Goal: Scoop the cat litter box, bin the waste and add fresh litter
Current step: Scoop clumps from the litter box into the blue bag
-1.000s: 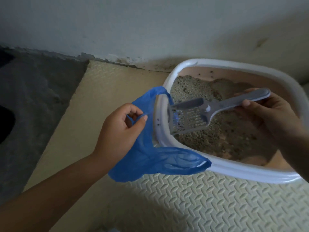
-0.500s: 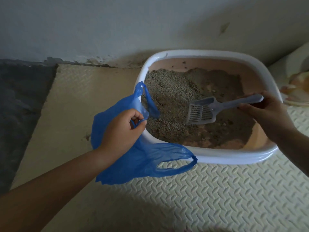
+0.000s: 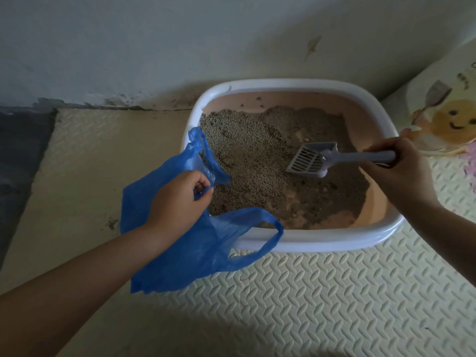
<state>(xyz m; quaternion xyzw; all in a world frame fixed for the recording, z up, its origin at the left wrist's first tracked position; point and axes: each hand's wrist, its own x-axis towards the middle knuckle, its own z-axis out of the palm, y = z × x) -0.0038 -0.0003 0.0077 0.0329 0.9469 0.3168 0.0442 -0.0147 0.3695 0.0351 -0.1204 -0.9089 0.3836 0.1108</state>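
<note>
A litter box (image 3: 304,242) with a white rim and pink inside sits against the wall, holding grey litter (image 3: 257,155) with bare patches near the front right. My left hand (image 3: 177,202) grips the edge of a blue plastic bag (image 3: 195,251) at the box's left front corner; the bag hangs over the rim, one handle loop draped across the front. My right hand (image 3: 401,171) holds the handle of a grey slotted scoop (image 3: 311,161), whose head lies over the litter in the right half of the box.
The box stands on a cream embossed foam mat (image 3: 322,305). A dark floor strip (image 3: 18,161) lies to the left, beyond the mat. A pale wall (image 3: 180,47) runs behind. A printed bag (image 3: 448,117) with a smiling face leans at the right.
The scoop has moved from the bag at the left rim across to the right half of the box and lowered toward the litter. My left hand keeps gripping the bag.
</note>
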